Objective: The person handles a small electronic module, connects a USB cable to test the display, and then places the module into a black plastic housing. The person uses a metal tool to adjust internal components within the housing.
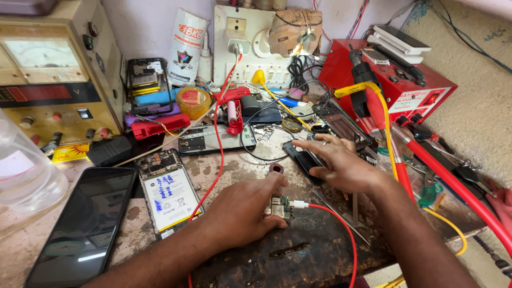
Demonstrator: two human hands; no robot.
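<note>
My left hand [242, 209] rests on the worn bench top and pinches a small green circuit board [279, 207] between thumb and fingers. A white plug with a red cable [341, 224] is plugged into the board's right side. My right hand [337, 162] reaches left over the bench, fingers spread, fingertips on a black phone part [299, 156]. An opened phone with its white battery [167, 193] showing lies left of my left hand. Further left lies a black phone [80, 226], screen up.
A beige power supply with a meter [50, 69] stands at the back left, a red box unit [394, 80] at the back right. Tools, phone frames, a yellow tin [193, 101], wires and a wall socket panel [242, 42] crowd the back. A clear plastic bottle [24, 170] sits at the left.
</note>
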